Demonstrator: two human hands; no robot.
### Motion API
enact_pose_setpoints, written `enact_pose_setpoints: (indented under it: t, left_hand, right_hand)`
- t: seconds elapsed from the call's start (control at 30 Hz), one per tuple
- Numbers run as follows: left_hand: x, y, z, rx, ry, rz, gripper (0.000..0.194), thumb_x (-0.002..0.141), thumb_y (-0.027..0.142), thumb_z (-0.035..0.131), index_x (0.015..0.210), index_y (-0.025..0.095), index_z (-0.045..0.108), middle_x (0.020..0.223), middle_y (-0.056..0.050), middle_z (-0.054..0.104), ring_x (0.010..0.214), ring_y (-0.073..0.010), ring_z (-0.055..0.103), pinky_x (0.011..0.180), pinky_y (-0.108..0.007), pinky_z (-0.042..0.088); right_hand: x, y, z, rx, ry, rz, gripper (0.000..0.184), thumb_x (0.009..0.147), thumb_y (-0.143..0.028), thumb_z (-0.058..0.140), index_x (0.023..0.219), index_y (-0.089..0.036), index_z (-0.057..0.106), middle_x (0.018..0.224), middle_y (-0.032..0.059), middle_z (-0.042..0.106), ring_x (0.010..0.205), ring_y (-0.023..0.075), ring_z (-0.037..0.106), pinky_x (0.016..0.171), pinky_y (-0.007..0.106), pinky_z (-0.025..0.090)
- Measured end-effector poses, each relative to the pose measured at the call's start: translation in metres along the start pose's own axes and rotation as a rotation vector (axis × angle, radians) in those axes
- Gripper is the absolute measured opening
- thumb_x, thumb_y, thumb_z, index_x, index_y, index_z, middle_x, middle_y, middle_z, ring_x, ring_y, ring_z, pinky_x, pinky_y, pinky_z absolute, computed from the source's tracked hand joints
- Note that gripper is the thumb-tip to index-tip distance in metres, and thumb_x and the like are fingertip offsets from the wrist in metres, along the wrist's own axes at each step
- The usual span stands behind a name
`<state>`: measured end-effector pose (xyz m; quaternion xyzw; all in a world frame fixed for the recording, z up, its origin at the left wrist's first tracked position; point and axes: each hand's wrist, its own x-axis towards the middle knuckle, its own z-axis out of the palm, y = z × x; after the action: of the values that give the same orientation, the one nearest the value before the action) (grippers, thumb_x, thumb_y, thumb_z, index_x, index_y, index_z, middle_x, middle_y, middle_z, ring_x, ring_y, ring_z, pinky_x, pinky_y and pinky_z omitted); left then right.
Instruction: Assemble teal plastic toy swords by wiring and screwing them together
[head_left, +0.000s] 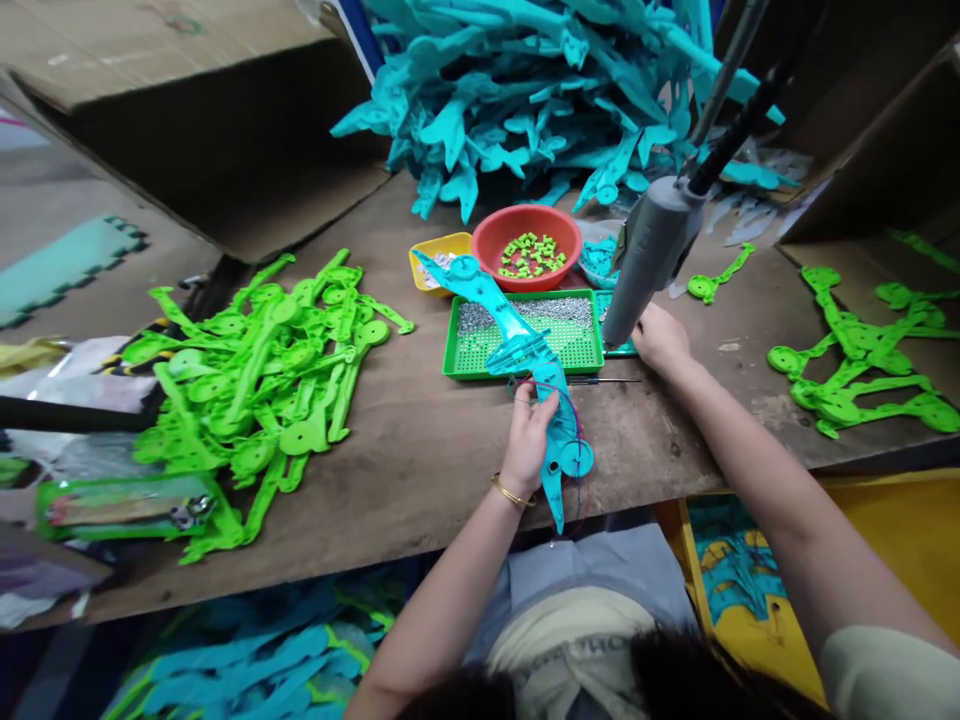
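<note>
My left hand [529, 437] is closed around a long, curved blue plastic part [553, 405], with a round disc near its lower end. Thin red and dark wires loop over the part and hang below it. Its upper end reaches across a green perforated tray [450, 350] that holds many small silvery screws. My right hand [661, 338] is at a small teal tray [621, 348], beside the lower tip of a hanging grey electric screwdriver [651, 262]. The fingertips of that hand are hidden, so its grip does not show. A thin screwdriver [604, 380] lies in front of the trays.
A heap of green plastic parts [262, 370] covers the left; more green parts [862, 350] lie right. Behind stand a red bowl [486, 240] of small green pieces, a yellow tray [420, 272] and a blue-part pile [517, 100]. Cardboard boxes [202, 130] flank the table.
</note>
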<state>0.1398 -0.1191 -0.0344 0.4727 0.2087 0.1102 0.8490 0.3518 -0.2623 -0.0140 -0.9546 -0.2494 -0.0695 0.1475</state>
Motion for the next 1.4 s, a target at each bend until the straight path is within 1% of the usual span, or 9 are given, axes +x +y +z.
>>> enact_pose_setpoints:
  t: [0.17,0.3,0.43,0.57,0.83,0.97,1.17,1.27,1.4]
  left_hand:
    - [0.009,-0.009,0.000,0.006,0.045,0.054,0.035,0.079,0.048,0.064,0.100,0.023,0.050,0.085,0.002,0.061,0.080,-0.0141,0.061,0.079,-0.027,0.051]
    - [0.010,-0.012,0.000,0.126,0.097,0.188,0.030,0.084,0.047,0.060,0.098,0.020,0.058,0.100,-0.001,0.061,0.099,-0.0151,0.057,0.093,-0.024,0.044]
    - [0.006,-0.009,0.001,0.141,0.078,0.218,0.030,0.085,0.048,0.057,0.098,0.020,0.057,0.099,-0.002,0.062,0.101,-0.0158,0.058,0.093,-0.025,0.044]
    - [0.003,-0.009,-0.001,0.107,0.068,0.206,0.034,0.082,0.049,0.061,0.100,0.020,0.055,0.099,-0.001,0.063,0.098,-0.0153,0.060,0.091,-0.026,0.046]
    - [0.006,-0.014,-0.011,-0.027,0.016,0.013,0.050,0.071,0.041,0.074,0.107,0.025,0.044,0.080,0.002,0.063,0.066,-0.0126,0.062,0.063,-0.024,0.049]
    - [0.005,-0.012,-0.011,-0.029,0.041,0.032,0.049,0.071,0.041,0.075,0.106,0.025,0.044,0.078,0.003,0.063,0.062,-0.0112,0.060,0.062,-0.024,0.050]
    - [0.003,-0.008,-0.008,-0.071,0.068,0.069,0.041,0.078,0.052,0.066,0.100,0.024,0.046,0.076,0.003,0.062,0.069,-0.0141,0.063,0.068,-0.027,0.053]
    - [0.002,-0.008,-0.006,-0.005,0.131,0.112,0.039,0.080,0.055,0.061,0.098,0.022,0.049,0.082,0.001,0.062,0.077,-0.0144,0.063,0.073,-0.025,0.052]
    - [0.001,-0.009,-0.005,0.158,0.186,0.205,0.041,0.084,0.057,0.056,0.100,0.019,0.054,0.096,-0.003,0.063,0.094,-0.0157,0.061,0.085,-0.025,0.049]
  right_hand:
    - [-0.049,-0.020,-0.010,0.136,0.079,-0.046,0.018,0.090,-0.028,0.050,0.097,-0.017,0.063,0.097,0.0118,0.068,0.085,0.0250,0.063,0.074,0.035,0.048]
    - [-0.093,-0.065,-0.005,0.369,0.088,-0.434,0.017,0.094,-0.029,0.048,0.095,-0.022,0.063,0.094,0.0069,0.069,0.088,0.0194,0.064,0.079,0.033,0.051]
    - [-0.107,-0.093,0.013,0.325,0.193,-0.608,0.019,0.094,-0.026,0.048,0.095,-0.022,0.067,0.103,0.0096,0.068,0.097,0.0221,0.061,0.082,0.038,0.051]
    - [-0.107,-0.085,0.013,0.361,0.195,-0.620,0.020,0.093,-0.027,0.050,0.100,-0.024,0.069,0.107,0.0101,0.066,0.098,0.0228,0.061,0.081,0.040,0.052]
    - [-0.026,0.005,-0.012,0.198,0.179,0.023,0.024,0.086,-0.025,0.049,0.097,-0.017,0.069,0.097,0.0121,0.064,0.087,0.0236,0.060,0.083,0.038,0.048]
    - [0.009,0.028,-0.002,0.139,0.123,0.104,0.023,0.084,-0.028,0.052,0.093,-0.017,0.070,0.098,0.0129,0.065,0.091,0.0260,0.060,0.081,0.037,0.046]
    - [-0.036,0.011,-0.012,0.202,0.194,0.133,0.015,0.084,-0.028,0.053,0.089,-0.018,0.063,0.087,0.0099,0.067,0.078,0.0229,0.061,0.073,0.036,0.047]
    - [-0.087,-0.024,-0.015,0.384,0.181,-0.023,0.013,0.087,-0.032,0.055,0.088,-0.021,0.062,0.080,0.0048,0.068,0.069,0.0182,0.062,0.066,0.031,0.050]
    - [-0.122,-0.080,-0.001,0.437,0.207,-0.493,0.012,0.093,-0.025,0.051,0.094,-0.021,0.062,0.091,0.0059,0.069,0.085,0.0173,0.064,0.078,0.031,0.052]
